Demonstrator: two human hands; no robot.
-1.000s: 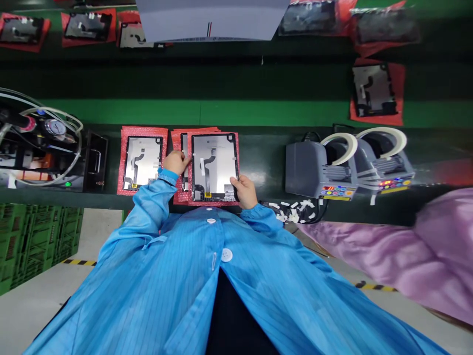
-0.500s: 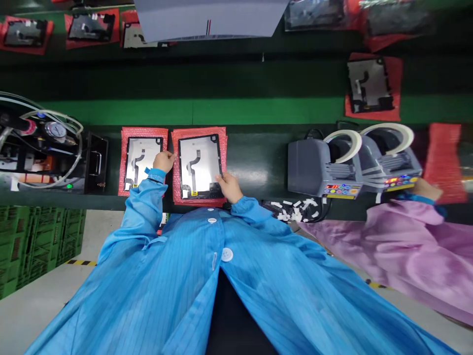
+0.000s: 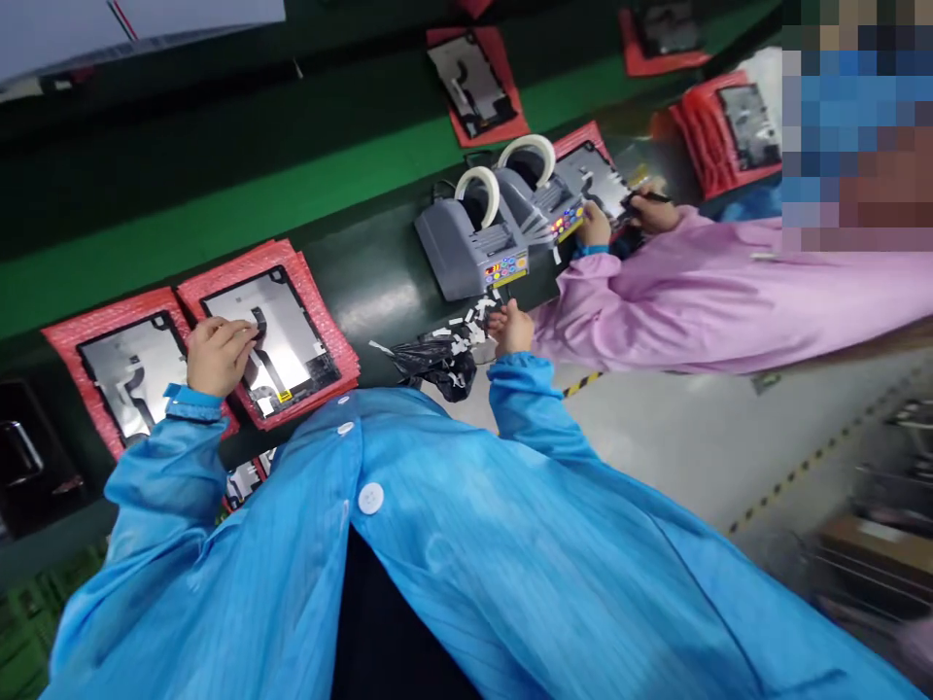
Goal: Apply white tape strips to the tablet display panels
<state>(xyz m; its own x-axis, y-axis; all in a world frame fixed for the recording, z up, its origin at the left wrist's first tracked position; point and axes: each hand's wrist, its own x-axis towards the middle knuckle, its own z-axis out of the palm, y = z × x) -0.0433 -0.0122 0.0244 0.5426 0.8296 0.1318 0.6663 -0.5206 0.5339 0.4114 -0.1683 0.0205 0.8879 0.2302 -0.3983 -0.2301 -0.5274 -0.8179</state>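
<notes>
Shiny panel (image 3: 297, 329) on bubble wrap (image 3: 313, 301), L hand (image 3: 219, 356) pinched at curved ribbon (image 3: 270, 373), R hand (image 3: 513, 328) curled by scraps (image 3: 461, 343), holds unclear

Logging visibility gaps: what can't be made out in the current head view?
All in the head view:
Panel: left edge partly hidden by left hand.
Right hand: fingertip contact too small to judge.
Dispenser display: digits too small.
Black box: cut off by left edge.
</notes>
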